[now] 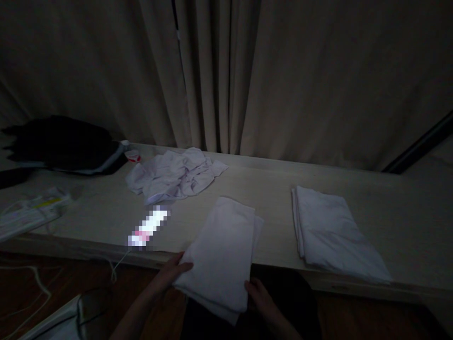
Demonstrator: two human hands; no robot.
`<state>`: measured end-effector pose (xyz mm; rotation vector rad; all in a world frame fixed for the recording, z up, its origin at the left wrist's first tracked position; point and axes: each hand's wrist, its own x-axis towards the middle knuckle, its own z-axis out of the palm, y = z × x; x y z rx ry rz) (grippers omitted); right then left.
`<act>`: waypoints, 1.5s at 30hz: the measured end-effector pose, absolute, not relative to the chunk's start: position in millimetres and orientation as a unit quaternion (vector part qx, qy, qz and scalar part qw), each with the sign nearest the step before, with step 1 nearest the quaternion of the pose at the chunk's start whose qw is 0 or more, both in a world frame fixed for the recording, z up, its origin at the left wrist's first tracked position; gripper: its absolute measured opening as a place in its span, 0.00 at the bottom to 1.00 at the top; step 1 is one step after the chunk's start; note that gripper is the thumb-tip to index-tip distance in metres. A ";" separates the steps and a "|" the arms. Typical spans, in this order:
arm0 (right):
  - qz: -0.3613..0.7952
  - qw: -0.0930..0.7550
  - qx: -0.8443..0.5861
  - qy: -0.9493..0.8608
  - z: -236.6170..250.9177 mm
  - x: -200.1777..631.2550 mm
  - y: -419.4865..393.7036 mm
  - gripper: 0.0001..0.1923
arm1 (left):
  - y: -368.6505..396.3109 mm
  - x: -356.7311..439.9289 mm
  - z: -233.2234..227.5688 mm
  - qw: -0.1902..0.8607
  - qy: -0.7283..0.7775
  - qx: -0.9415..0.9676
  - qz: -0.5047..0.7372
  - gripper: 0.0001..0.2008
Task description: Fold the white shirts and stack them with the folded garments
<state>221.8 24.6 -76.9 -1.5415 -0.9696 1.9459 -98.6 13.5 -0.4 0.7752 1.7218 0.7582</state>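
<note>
A folded white cloth (222, 250) spans from the table top out over its front edge, toward my lap. My left hand (175, 271) grips its left edge, thumb on top and the other fingers underneath. At the lower right corner my right hand (260, 295) pinches the cloth, with some fingers hidden beneath it. Further right lies another folded white cloth (332, 231), stacked in layers, its near corner at the table's front edge. A crumpled white cloth (180, 172) rests toward the back, left of centre.
A lit phone (148, 229), blurred out, lies on the table (274, 189) with a cable hanging off the front. Dark fabric (63, 144) is heaped at the back left, beside a small red-and-white item (133, 156). Plastic packaging (35, 208) sits far left. Curtains (300, 80) hang behind.
</note>
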 end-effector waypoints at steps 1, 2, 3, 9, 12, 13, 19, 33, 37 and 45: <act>0.747 0.233 -0.529 -0.328 -77.6 215.3 19.7 0.37 | 15.8 -103.4 0.1 0.522 0.721 0.336 0.309 0.34; 0.778 0.235 -0.493 -0.311 -76.3 209.7 16.2 0.37 | 18.9 -107.6 1.5 0.517 0.721 0.351 0.300 0.34; 0.800 0.240 -0.461 -0.301 -73.7 205.1 14.5 0.36 | 22.9 -110.7 4.1 0.510 0.722 0.368 0.290 0.33; 0.782 0.336 -0.408 -0.330 -55.7 203.7 58.2 0.30 | 74.2 -97.6 35.3 0.494 0.690 0.455 0.270 0.28; 0.722 0.362 -0.468 -0.360 -49.3 212.8 98.5 0.30 | 114.3 -81.4 46.5 0.470 0.678 0.496 0.270 0.24; 0.699 0.371 -0.488 -0.368 -47.7 213.6 106.9 0.30 | 127.4 -78.6 48.8 0.456 0.682 0.506 0.266 0.22; 0.723 0.170 -0.458 -0.489 -42.1 201.7 86.9 0.24 | 140.9 -102.5 51.7 0.288 0.776 0.499 0.255 0.19; 0.100 0.107 -0.481 -0.864 -16.8 269.2 223.1 0.31 | 49.2 -16.1 -5.7 0.444 0.765 0.341 0.318 0.17; 0.059 0.102 -0.463 -0.879 -26.3 265.5 207.6 0.36 | 51.4 -14.2 14.9 0.504 0.692 0.246 0.454 0.17; 0.054 0.173 -0.431 -0.884 -35.7 236.7 165.1 0.39 | 36.2 4.3 37.6 0.599 0.555 -0.008 0.577 0.17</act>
